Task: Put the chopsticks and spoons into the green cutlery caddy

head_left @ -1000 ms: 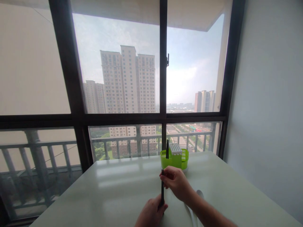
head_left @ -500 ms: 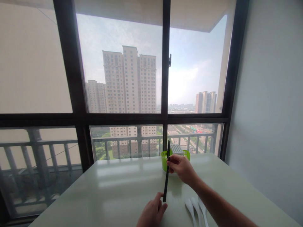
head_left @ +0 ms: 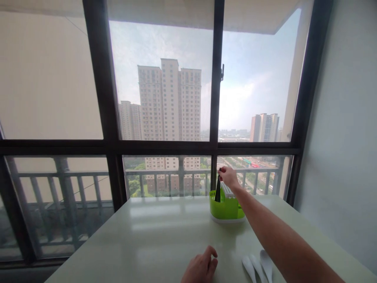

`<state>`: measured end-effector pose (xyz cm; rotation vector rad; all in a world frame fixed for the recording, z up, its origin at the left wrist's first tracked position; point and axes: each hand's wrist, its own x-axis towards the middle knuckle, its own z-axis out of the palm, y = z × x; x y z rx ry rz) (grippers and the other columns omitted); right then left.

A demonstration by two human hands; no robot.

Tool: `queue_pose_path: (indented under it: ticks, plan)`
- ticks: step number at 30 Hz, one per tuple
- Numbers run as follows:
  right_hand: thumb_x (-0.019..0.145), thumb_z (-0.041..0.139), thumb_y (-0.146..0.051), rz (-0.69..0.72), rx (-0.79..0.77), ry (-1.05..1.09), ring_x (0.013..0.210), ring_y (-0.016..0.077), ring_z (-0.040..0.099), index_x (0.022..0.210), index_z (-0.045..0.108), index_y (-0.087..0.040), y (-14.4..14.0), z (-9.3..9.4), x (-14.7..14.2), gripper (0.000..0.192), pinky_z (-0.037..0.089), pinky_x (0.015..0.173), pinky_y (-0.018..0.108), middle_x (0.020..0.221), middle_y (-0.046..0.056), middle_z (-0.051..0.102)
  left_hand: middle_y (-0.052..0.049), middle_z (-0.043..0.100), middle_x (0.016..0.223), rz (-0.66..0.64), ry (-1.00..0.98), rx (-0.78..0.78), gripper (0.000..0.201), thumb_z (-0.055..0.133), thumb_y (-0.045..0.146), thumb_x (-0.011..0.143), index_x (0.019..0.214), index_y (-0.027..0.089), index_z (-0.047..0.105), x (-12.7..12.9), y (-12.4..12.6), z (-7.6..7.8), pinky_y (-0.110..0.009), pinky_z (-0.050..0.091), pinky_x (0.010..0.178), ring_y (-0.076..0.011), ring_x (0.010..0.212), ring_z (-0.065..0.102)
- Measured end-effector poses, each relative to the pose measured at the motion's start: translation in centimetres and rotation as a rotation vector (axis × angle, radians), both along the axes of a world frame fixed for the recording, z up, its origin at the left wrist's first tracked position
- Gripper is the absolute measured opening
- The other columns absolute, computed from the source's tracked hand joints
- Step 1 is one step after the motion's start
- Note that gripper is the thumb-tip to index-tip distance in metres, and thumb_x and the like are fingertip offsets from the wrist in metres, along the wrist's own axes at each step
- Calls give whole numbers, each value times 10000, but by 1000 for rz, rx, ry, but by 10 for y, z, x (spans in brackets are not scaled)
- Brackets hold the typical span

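Note:
My right hand (head_left: 229,177) reaches far across the table and pinches the top ends of black chopsticks (head_left: 218,190). They hang nearly upright, their lower ends inside the left part of a green cutlery holder (head_left: 226,210) with a white base. How many chopsticks there are I cannot make out. A grey-white slotted piece (head_left: 228,191) sits in the holder, partly behind my right wrist. Near the front edge, my left hand (head_left: 202,265) rests low over the table, empty, with its index finger bent and apart from the thumb.
Three white spoons (head_left: 257,268) lie at the front, between my left hand and right forearm. The pale glossy table (head_left: 141,243) reaches to a dark-framed window (head_left: 165,147). A plain wall (head_left: 341,157) stands on the right.
My right hand has carried the chopsticks forward and up, from over the table into the holder. My left hand no longer touches their lower end. The view has shifted a little left.

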<state>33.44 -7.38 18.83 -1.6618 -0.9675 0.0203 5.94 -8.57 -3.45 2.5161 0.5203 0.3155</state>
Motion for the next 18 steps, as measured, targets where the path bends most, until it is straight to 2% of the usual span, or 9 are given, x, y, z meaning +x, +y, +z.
queue_pose_path:
  ticks: [4, 7, 10, 14, 18]
  plan:
    - [919, 624, -178, -7, -149, 45, 601, 142, 691, 850, 705, -135, 18, -23, 6, 115, 588, 568, 232, 818, 85, 754, -30, 735, 870, -5, 19, 4, 285, 368, 334, 1012, 1177, 267, 591, 1, 1, -1, -271, 414, 769, -204, 866, 679]
    - [926, 617, -173, -35, -248, 40, 641, 158, 706, 863, 712, -131, 27, -30, 11, 121, 592, 592, 247, 834, 94, 754, -42, 745, 890, -10, 31, -7, 295, 372, 328, 1005, 1185, 263, 597, 2, 0, 0, -277, 425, 772, -214, 877, 687]
    - [909, 656, -195, -83, -328, -14, 716, 190, 716, 812, 716, -140, 36, -29, 14, 128, 598, 673, 289, 835, 96, 749, -43, 750, 899, -7, 36, -21, 304, 376, 333, 1002, 1193, 268, 602, 2, 0, 1, -277, 431, 773, -218, 885, 689]
    - [844, 747, -209, -160, -403, -110, 913, 251, 706, 700, 699, -146, 46, -24, 19, 164, 569, 852, 361, 871, 112, 742, -31, 753, 905, 1, 34, -32, 299, 384, 325, 996, 1194, 280, 602, 1, -1, 3, -271, 430, 773, -209, 883, 688]
    - [844, 756, -231, -215, -453, -128, 975, 273, 688, 706, 696, -131, 46, -23, 28, 181, 545, 887, 401, 887, 138, 731, -32, 751, 903, -2, 44, -36, 298, 382, 337, 999, 1189, 280, 605, 1, -2, 5, -272, 434, 777, -210, 886, 688]
